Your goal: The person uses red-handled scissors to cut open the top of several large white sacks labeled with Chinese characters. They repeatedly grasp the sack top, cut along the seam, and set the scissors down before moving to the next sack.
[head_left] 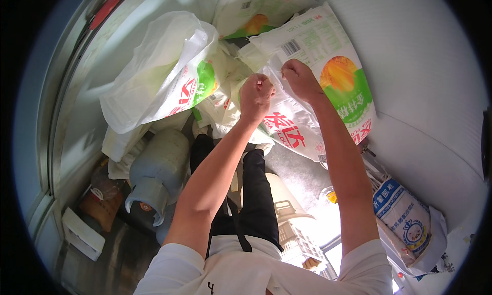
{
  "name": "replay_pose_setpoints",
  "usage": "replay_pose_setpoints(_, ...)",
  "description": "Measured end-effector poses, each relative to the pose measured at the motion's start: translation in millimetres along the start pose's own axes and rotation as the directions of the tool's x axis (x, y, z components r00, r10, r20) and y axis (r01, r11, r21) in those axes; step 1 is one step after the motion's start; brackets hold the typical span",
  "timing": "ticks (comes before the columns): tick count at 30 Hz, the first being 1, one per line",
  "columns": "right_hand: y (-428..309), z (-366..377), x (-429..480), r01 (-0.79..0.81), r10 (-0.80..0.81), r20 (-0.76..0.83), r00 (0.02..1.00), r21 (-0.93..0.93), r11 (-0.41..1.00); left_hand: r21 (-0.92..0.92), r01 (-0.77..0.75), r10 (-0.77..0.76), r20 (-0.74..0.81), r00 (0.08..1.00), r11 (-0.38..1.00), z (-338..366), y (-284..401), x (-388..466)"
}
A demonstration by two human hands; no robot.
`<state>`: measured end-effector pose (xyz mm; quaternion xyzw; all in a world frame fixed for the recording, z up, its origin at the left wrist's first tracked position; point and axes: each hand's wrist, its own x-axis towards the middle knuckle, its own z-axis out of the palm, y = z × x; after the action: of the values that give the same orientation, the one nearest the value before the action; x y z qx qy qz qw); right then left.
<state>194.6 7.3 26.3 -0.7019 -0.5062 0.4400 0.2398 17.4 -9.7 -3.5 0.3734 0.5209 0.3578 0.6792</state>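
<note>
Both hands are raised close together above a white woven flour sack [286, 135] with red writing, in front of my feet. My left hand [256, 97] is curled into a fist over the sack's upper left side, apparently gripping its edge; the fingers hide the exact hold. Slightly farther up and right, my right hand [300, 80] pinches a thin pale strand at its fingertips. A standing flour sack [342, 72] with a yellow-and-green print leans on the wall beside that hand. To the left, a thin white sack [153, 80] gapes with its mouth wide. Another printed sack [265, 10] stands behind.
A grey gas cylinder [159, 156] lies at left, near a white box [82, 233]. A cream plastic container [286, 203] and a white plastic basket [300, 243] sit beside my legs. At right, a blue-and-white printed sack [401, 214] rests against the pale wall [415, 72].
</note>
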Motion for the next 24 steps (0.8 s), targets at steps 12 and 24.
replay_pose_setpoints(12, 5, 11, -5, -0.089, 0.092, -0.037, 0.995, 0.084, 0.992, -0.057, -0.117, 0.11, -0.101, 0.989, 0.992, 17, -9, 5)
replay_pose_setpoints(24, 2, 9, 1, -0.062, 0.066, -0.012, 0.998, 0.199, 0.978, -0.001, -0.034, 0.034, -0.106, 0.994, 0.999, 19, 1, 7)
